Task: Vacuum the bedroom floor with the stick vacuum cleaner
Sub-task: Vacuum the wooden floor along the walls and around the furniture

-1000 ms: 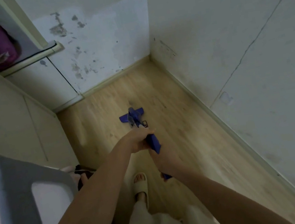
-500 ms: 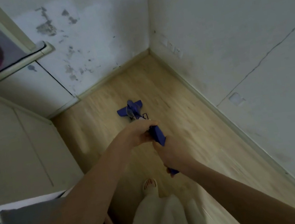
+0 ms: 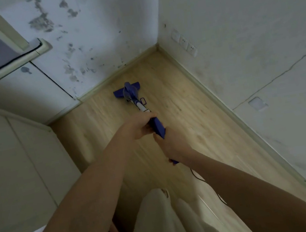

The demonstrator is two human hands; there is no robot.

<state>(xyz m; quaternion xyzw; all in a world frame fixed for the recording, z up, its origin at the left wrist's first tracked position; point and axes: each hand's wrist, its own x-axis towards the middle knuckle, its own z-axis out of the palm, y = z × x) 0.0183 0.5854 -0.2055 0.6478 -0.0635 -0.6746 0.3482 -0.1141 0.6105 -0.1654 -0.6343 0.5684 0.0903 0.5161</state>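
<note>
A blue stick vacuum cleaner (image 3: 158,127) runs away from me along the light wooden floor (image 3: 187,110). Its blue floor head (image 3: 127,91) lies close to the skirting board of the far wall. A white tube section joins the head to the blue handle. My left hand (image 3: 141,126) grips the upper end of the handle body. My right hand (image 3: 173,146) holds the handle lower down, nearer to me, and hides most of it. A thin black cord (image 3: 199,179) trails from the handle under my right forearm.
A stained white wall (image 3: 84,36) closes the far end and another wall with sockets (image 3: 187,45) runs along the right. Pale cabinet fronts (image 3: 13,159) line the left. A window ledge (image 3: 17,61) sits top left. My pale trousers (image 3: 166,225) fill the bottom.
The floor head has slid forward, away from me, and now lies near the far skirting board. Both arms have stretched out with it. The grey object at bottom left has nearly left view.
</note>
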